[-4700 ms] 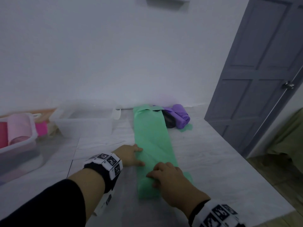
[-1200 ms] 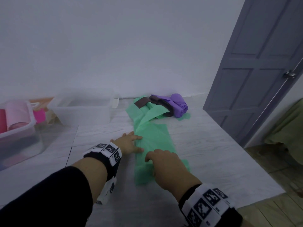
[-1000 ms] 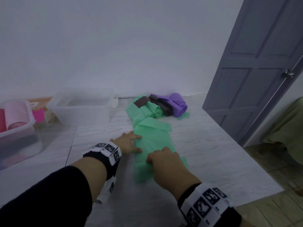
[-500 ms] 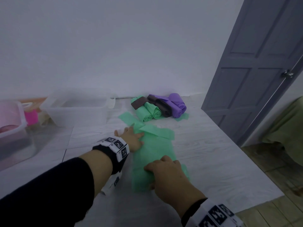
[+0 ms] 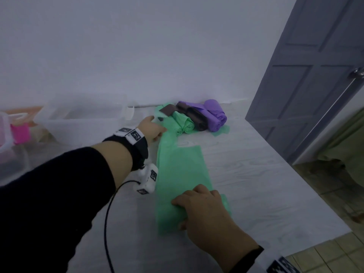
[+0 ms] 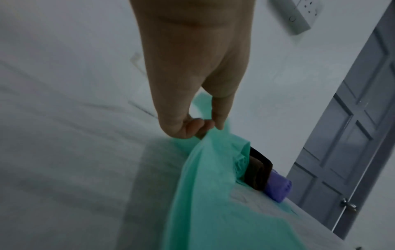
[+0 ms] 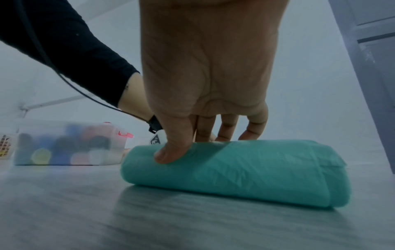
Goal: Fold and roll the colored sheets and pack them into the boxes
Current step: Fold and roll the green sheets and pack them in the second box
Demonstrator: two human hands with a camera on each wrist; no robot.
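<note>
A: Fig. legend, near edge first. What is the right hand doing?

B: It is pressing down on the rolled near end of the green sheet, thumb dug into the roll's front, other fingers curled over its top. The roll is lying across the white table, close to the person. Approx. same hold as 0.5 s ago; the roll is not visibly fatter.

A: And the mid strip?

B: The unrolled part is running away from the roll toward the wall, lying flat w/ a folded flap on its right side. 4.7 s ago it was lying as one straight band; now the far part is narrowing and bunching up.

A: Left hand?

B: It is reaching much farther out than 0.5 s ago, when it was resting flat beside the strip's left edge. Now it is pinching the sheet's far end betw. thumb and curled fingers and lifting that end off the table, per the left wrist view.

A: Beyond that?

B: Just past the left hand, finished rolls are lying together by the wall: two green rolls, a dark brown roll, purple rolls. To the left, a clear box is standing near the wall; further left, a second box w/ pink rolls is showing at the frame edge. Right wrist view is also showing a lidded clear box full of blurred coloured rolls. Grey door at right.
</note>
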